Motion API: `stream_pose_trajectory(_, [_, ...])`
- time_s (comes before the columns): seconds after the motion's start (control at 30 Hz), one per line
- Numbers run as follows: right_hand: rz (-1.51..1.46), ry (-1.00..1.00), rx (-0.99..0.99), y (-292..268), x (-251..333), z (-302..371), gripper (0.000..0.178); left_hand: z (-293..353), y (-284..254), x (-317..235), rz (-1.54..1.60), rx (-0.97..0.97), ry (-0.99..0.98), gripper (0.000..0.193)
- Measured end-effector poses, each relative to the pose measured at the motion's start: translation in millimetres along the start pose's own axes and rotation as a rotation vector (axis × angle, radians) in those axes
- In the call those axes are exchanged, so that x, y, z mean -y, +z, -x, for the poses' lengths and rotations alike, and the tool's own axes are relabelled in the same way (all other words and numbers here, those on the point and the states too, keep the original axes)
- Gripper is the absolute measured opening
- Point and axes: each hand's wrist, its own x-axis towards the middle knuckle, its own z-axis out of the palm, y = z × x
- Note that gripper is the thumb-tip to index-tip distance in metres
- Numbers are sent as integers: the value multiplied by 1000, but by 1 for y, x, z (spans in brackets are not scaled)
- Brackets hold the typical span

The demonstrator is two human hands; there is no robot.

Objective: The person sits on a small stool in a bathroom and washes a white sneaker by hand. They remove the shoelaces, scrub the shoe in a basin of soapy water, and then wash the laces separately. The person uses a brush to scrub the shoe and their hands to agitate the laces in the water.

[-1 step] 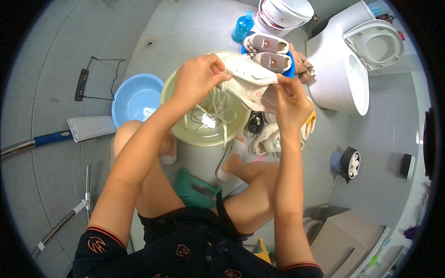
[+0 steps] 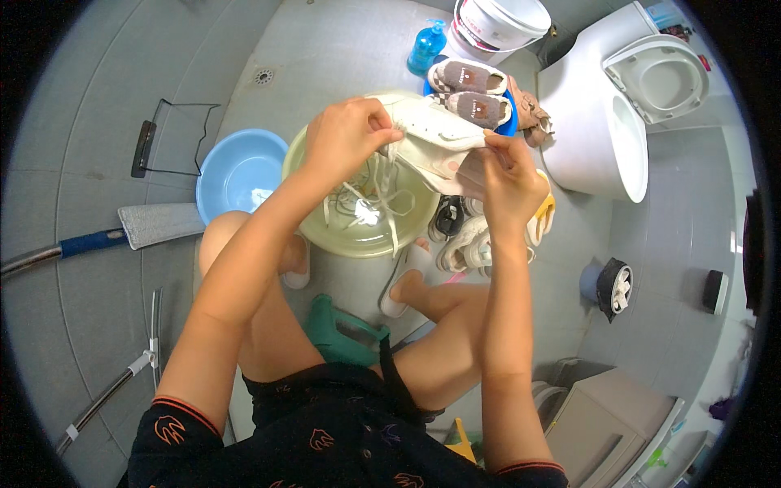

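Observation:
A white sneaker [image 2: 435, 134] is stretched between my two hands, above the far right side of a pale green basin [image 2: 297, 224]. My left hand [image 2: 350, 134] is closed in a pinch at the shoe's lace side; whether it grips the lace, the upper or both cannot be made out. Its fingers hide part of the shoe. With thumb and fingers, my right hand [image 2: 517, 171] pinches the edge at the shoe's other end. White laces [image 2: 389, 195] dangle from the shoe over the basin, where more laces lie in water.
A light blue basin [image 2: 236, 175] stands left, beside a flat mop head [image 2: 163, 225]. Several shoes [image 2: 468, 244] lie right of the green basin; slippers [image 2: 480, 108] rest on a blue tub [image 2: 509, 126]. Behind are a blue pump bottle [image 2: 427, 49], white bucket [image 2: 496, 28] and toilet [image 2: 590, 114].

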Motion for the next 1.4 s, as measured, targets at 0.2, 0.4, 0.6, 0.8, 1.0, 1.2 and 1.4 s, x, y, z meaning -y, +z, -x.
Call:
stream_pose_trajectory(0.2, [15, -9, 14, 4, -7, 0, 11, 0, 4, 3, 43, 80, -56, 24])
stream_pose_trajectory(0.4, [41, 15, 13, 4, -5, 2, 12, -1, 3, -4, 194, 83, -172, 26])
stream_pose_trajectory(0.6, [80, 20, 60, 2, -6, 0, 13, 1, 15, 4, 214, 115, -165, 26])
stream_pose_trajectory(0.8, [-82, 73, 44, 6, -16, -4, 14, -4, -2, 1, 412, 93, -126, 23])
stream_pose_trajectory(1.0, [137, 55, 172, 3, -19, -3, 24, 2, 3, 7, 709, 214, -199, 20])
stream_pose_trajectory(1.2, [224, -66, 133, 1, -14, -2, 24, 1, -5, 1, 519, 380, -345, 26])
stream_pose_trajectory(1.4, [188, -73, 171, 6, -16, 2, 22, -1, -5, 3, 312, 395, -260, 33])
